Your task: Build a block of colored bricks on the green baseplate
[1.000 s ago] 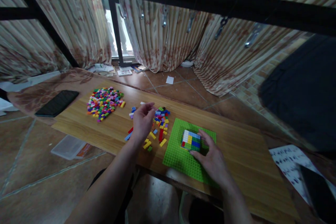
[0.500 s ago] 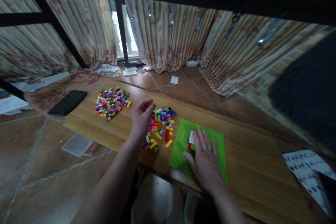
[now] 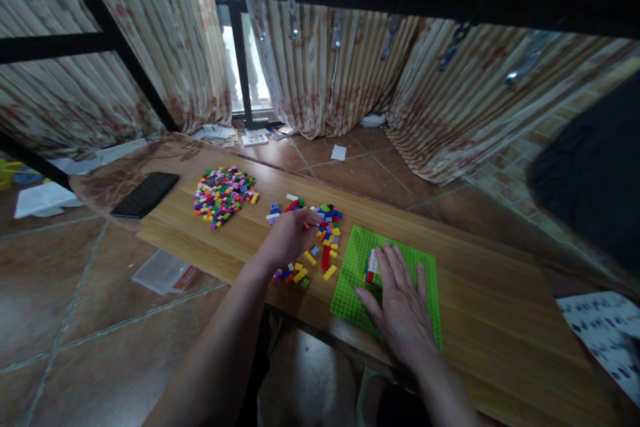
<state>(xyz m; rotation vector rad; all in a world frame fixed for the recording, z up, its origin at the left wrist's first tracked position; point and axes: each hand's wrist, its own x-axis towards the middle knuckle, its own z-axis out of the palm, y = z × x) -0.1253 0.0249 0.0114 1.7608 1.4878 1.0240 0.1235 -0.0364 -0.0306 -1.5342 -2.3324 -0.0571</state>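
My left hand (image 3: 293, 235) reaches over the nearer pile of loose toy bricks (image 3: 329, 215), its fingers bent and pressed together. Its fingertips are partly hidden, and I cannot make out what is between them. My right hand (image 3: 404, 303) lies with fingers outstretched on the green baseplate (image 3: 354, 257). Under and beside its fingers is a small build of bricks (image 3: 373, 265), with white, red and blue showing. The rest of that build is covered by the hand.
A larger heap of small bricks (image 3: 223, 195) lies farther left on the wooden table (image 3: 490, 307). Beyond it, a dark phone-like slab (image 3: 145, 195) rests on a patterned cloth (image 3: 150, 153). A clear plastic box (image 3: 160, 271) sits on the floor, and a printed sheet (image 3: 603, 327) lies at right.
My left hand has lowered into the nearer brick pile, uncovering bricks at the pile's far left. My right hand stays on the baseplate. The whole view has shifted slightly.
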